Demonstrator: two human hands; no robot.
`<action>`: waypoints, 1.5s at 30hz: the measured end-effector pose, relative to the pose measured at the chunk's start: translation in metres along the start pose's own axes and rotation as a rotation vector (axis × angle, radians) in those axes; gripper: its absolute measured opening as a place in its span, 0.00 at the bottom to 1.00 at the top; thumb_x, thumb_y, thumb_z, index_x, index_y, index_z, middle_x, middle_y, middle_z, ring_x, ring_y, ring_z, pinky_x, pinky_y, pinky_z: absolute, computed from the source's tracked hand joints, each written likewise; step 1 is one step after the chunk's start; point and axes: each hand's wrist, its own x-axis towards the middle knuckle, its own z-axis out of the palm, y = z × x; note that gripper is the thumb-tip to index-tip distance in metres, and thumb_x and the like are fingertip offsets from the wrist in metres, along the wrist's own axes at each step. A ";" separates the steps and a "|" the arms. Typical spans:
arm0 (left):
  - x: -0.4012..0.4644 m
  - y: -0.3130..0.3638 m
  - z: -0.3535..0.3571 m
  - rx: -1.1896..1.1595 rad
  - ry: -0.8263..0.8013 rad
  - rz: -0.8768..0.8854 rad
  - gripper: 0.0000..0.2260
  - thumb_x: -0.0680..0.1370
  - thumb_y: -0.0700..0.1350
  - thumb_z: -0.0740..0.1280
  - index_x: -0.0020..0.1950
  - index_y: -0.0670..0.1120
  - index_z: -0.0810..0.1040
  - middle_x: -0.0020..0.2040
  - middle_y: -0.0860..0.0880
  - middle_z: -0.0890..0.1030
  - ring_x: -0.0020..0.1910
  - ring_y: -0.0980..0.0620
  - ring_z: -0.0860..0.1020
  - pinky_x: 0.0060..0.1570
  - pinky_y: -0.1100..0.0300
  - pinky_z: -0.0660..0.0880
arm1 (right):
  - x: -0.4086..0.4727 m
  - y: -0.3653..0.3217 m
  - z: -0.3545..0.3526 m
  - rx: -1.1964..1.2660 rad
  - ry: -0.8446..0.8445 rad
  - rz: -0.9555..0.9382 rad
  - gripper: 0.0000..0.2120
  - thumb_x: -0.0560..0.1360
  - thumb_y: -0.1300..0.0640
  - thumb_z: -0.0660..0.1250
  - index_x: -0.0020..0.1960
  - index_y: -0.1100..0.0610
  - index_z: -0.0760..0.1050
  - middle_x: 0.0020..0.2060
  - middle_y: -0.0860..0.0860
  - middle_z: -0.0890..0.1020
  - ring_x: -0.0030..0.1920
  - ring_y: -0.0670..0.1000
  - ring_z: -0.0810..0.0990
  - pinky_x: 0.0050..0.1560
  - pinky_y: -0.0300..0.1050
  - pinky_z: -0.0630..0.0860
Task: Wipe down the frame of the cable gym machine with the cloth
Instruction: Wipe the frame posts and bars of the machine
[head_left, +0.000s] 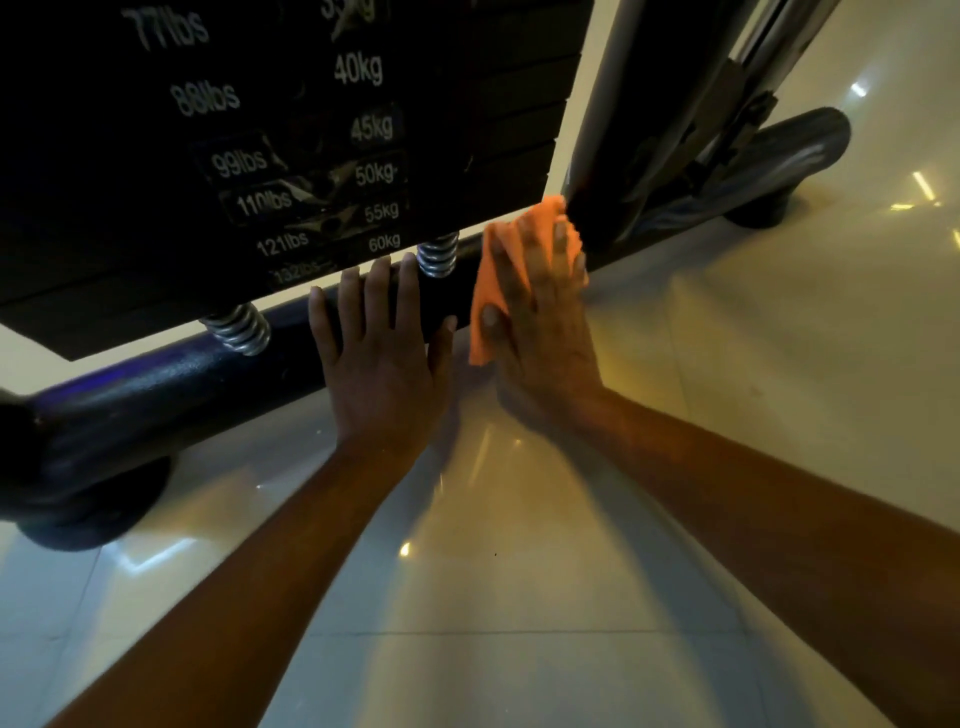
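Right hand: my right hand (540, 322), fingers straight, presses the orange cloth (493, 270) flat onto the black tubular base frame (171, 384).
Left hand: my left hand (379, 358) rests flat and empty on the same tube.

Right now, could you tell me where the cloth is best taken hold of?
Probably at the loose lower corner of the cloth, coming from the floor side. That flap hangs free beside the thumb of the right hand, whose flat fingers pin the rest against the bar.

Glossy pale tiled floor (519, 597) with thin grout lines — small bright ceiling-light reflections (922, 187) glint at the right, and warm yellowish light washes over the tiles.
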 end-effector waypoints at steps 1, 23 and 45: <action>-0.001 0.001 0.001 0.001 0.006 -0.003 0.30 0.89 0.60 0.56 0.85 0.44 0.62 0.82 0.41 0.66 0.84 0.38 0.60 0.83 0.36 0.48 | -0.001 -0.002 0.000 -0.021 -0.032 -0.079 0.31 0.90 0.45 0.53 0.88 0.58 0.54 0.88 0.60 0.51 0.87 0.66 0.43 0.84 0.72 0.46; -0.007 0.006 0.008 0.025 0.021 -0.037 0.29 0.89 0.58 0.56 0.86 0.45 0.60 0.85 0.43 0.63 0.86 0.39 0.56 0.83 0.33 0.46 | 0.018 0.003 -0.019 0.023 -0.059 -0.009 0.27 0.91 0.48 0.54 0.88 0.52 0.57 0.88 0.56 0.53 0.88 0.65 0.44 0.84 0.71 0.49; 0.003 0.130 -0.070 -0.313 -0.264 0.195 0.26 0.87 0.57 0.62 0.83 0.47 0.68 0.79 0.44 0.73 0.78 0.42 0.71 0.77 0.43 0.67 | -0.060 0.063 -0.220 0.258 -0.143 0.217 0.24 0.87 0.45 0.65 0.82 0.47 0.72 0.82 0.49 0.71 0.81 0.54 0.69 0.76 0.53 0.73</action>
